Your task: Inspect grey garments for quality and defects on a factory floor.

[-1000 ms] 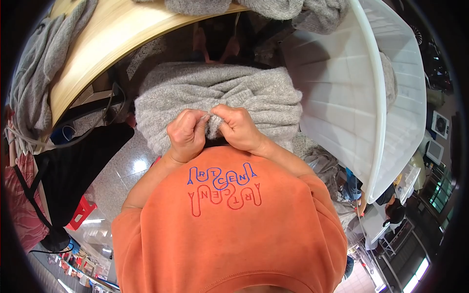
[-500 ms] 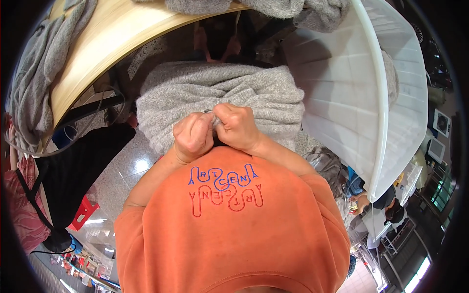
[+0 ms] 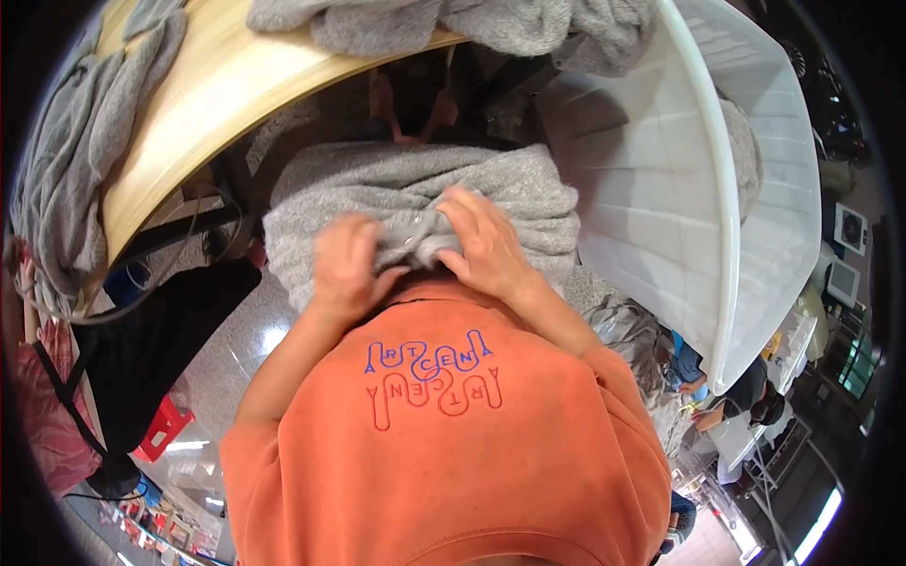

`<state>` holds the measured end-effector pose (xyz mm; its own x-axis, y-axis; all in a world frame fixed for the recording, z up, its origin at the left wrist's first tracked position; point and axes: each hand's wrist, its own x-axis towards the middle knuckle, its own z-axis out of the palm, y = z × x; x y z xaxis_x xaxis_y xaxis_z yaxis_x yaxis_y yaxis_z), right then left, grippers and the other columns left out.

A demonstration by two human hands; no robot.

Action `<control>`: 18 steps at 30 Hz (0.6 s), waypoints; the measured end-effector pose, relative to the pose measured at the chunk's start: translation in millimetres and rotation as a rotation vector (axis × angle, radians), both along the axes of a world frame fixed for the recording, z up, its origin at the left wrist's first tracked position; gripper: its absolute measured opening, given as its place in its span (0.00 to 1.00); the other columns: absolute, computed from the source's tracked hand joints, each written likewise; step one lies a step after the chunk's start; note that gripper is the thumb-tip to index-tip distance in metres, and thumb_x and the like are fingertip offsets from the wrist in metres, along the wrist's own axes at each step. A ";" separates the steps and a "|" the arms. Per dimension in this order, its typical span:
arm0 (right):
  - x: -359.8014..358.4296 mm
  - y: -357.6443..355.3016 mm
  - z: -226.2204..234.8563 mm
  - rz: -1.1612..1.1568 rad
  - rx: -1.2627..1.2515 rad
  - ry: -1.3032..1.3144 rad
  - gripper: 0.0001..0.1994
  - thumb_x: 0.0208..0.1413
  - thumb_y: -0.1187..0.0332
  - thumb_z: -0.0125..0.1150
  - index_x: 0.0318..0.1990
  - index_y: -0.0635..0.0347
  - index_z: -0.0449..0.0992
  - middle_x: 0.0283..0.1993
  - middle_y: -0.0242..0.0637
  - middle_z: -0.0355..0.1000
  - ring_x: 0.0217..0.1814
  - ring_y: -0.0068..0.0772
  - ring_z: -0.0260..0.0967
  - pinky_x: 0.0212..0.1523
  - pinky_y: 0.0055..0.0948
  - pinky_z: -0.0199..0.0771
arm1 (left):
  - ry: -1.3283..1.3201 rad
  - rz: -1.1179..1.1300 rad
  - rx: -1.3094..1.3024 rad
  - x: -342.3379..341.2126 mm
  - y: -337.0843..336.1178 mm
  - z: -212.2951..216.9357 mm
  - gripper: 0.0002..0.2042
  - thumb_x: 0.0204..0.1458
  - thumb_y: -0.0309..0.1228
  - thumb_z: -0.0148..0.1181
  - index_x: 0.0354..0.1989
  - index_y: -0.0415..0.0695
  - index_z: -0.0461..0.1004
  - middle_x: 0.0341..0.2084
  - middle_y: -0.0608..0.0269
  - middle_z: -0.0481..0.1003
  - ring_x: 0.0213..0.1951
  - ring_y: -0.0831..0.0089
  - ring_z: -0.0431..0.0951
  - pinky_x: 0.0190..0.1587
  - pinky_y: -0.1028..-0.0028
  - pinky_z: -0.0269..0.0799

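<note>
A thick, folded bundle of grey knitted garments (image 3: 425, 170) lies across my lap, creased toward its middle. My left hand (image 3: 347, 264) rests on the near left of the knit, its thumb apart from the fingers; motion blurs the fingers. On the other side of the gathered middle, my right hand (image 3: 486, 247) lies on the knit with fingers stretched and thumb spread. Between the two hands, the bunched cloth carries a small shiny spot (image 3: 409, 241), too small to name.
A curved, pale wooden table (image 3: 217, 90) arches ahead, with grey knits (image 3: 491, 24) on its far part and more knit (image 3: 80, 160) at left. A tall white plastic bin (image 3: 651, 179) stands close on my right. A red stool (image 3: 163, 429) is at left.
Both hands were closed together at the middle of the bundle. They have moved apart and the fingers have spread, uncovering the gathered cloth between them.
</note>
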<state>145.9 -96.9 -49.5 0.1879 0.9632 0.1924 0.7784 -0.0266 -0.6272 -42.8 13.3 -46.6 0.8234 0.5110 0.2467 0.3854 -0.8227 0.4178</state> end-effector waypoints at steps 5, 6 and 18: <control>50.5 -44.9 -27.9 -0.324 -0.577 -0.323 0.38 0.28 0.66 0.71 0.54 0.54 0.61 0.61 0.51 0.48 0.60 0.56 0.50 0.50 0.43 0.61 | 0.466 0.418 -0.196 -54.2 20.3 -36.3 0.36 0.30 0.33 0.68 0.53 0.48 0.58 0.54 0.45 0.59 0.47 0.48 0.68 0.46 0.60 0.66; 57.4 -52.0 -38.8 -0.398 -0.576 -0.224 0.36 0.30 0.67 0.70 0.53 0.55 0.62 0.60 0.52 0.51 0.59 0.55 0.53 0.50 0.43 0.62 | 0.445 0.424 -0.233 -61.5 23.2 -45.6 0.34 0.32 0.32 0.66 0.53 0.48 0.60 0.52 0.44 0.61 0.47 0.48 0.69 0.47 0.60 0.66; 35.2 -14.1 -20.8 -0.313 0.022 0.936 0.10 0.35 0.75 0.56 0.30 0.65 0.71 0.29 0.50 0.70 0.34 0.45 0.69 0.39 0.34 0.68 | -0.211 0.284 -1.127 86.5 24.0 6.0 0.14 0.41 0.23 0.55 0.39 0.35 0.72 0.33 0.61 0.75 0.36 0.75 0.73 0.41 0.75 0.68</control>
